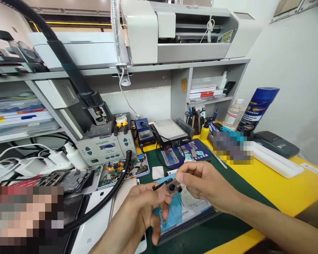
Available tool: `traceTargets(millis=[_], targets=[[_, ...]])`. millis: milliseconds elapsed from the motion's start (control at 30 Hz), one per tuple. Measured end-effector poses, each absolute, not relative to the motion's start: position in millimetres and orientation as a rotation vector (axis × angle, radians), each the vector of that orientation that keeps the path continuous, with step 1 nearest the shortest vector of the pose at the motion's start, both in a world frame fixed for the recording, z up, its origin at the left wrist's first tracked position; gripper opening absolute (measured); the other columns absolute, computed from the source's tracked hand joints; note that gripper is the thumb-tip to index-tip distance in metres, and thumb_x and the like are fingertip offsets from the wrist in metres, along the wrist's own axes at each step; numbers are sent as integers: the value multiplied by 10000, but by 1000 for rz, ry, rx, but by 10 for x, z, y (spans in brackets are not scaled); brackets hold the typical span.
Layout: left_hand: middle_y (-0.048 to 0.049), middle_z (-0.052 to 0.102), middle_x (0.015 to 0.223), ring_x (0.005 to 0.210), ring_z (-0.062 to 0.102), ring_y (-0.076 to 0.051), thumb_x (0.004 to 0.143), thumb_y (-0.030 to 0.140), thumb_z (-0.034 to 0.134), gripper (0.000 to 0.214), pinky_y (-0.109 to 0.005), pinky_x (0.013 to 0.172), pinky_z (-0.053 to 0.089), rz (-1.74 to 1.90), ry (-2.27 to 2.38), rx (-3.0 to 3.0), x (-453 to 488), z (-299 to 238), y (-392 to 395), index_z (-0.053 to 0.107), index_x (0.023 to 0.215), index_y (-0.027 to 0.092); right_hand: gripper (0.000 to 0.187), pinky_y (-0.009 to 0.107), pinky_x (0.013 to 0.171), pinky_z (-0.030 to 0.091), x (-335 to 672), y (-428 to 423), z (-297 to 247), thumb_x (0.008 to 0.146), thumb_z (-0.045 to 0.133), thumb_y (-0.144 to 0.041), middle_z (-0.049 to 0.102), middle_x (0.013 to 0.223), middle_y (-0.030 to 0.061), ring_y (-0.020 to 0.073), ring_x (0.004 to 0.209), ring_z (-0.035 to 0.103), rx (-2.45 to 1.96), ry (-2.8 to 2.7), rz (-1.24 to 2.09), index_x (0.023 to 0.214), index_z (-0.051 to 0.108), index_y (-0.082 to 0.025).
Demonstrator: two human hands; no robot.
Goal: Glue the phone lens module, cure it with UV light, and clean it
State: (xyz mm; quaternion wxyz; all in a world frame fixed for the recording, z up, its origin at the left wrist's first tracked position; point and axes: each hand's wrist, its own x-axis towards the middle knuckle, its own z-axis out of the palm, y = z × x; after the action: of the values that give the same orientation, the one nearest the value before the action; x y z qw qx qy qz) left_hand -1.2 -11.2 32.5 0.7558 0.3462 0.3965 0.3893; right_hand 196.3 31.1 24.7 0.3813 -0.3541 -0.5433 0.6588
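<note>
Both of your hands are closed in a fingertip pinch on a small camera module (174, 186) with two dark lenses, held in the air between them just above a blue sheet (175, 211) lying on the green mat (201, 233). Your left hand (140, 211) comes up from below with the palm turned towards you. Its thumb and forefinger grip the module's left side, and its other fingers curl loosely down towards the sheet. Your right hand (204, 183) reaches in from the right with the forearm low across the mat. Its thumb and forefinger are nipped on the module's upper right edge, and the remaining fingers are folded in. A thin black flex strip (157, 187) sticks out leftwards from the module.
</note>
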Motion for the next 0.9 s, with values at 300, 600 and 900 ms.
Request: traceTargets(millis=[300, 600, 900], targets=[[28, 564, 590, 389, 450, -53, 720, 313, 800, 227, -162, 339, 405, 880, 1039, 834, 51, 295, -129, 680, 807, 141, 248, 199, 376, 209, 1943, 324, 237, 864, 735, -382, 345, 394, -121, 32, 357, 202, -941, -1255, 1803, 769, 641, -173], [19, 570, 707, 451, 456, -68, 746, 434, 760, 287, -205, 412, 399, 1147, 1297, 1205, 216, 122, -183, 701, 848, 172, 377, 200, 375, 208, 1893, 297, 289, 833, 759, -373, 352, 443, -117, 30, 361, 227, -910, -1102, 1828, 633, 498, -189], [-25, 610, 823, 565, 524, -128, 808, 356, 747, 225, -265, 502, 381, 1634, 1731, 2095, 284, -130, -138, 630, 925, 203, 380, 192, 390, 207, 1836, 300, 250, 789, 795, -420, 327, 488, -129, 32, 396, 195, -894, -964, 1834, 718, 497, -195]])
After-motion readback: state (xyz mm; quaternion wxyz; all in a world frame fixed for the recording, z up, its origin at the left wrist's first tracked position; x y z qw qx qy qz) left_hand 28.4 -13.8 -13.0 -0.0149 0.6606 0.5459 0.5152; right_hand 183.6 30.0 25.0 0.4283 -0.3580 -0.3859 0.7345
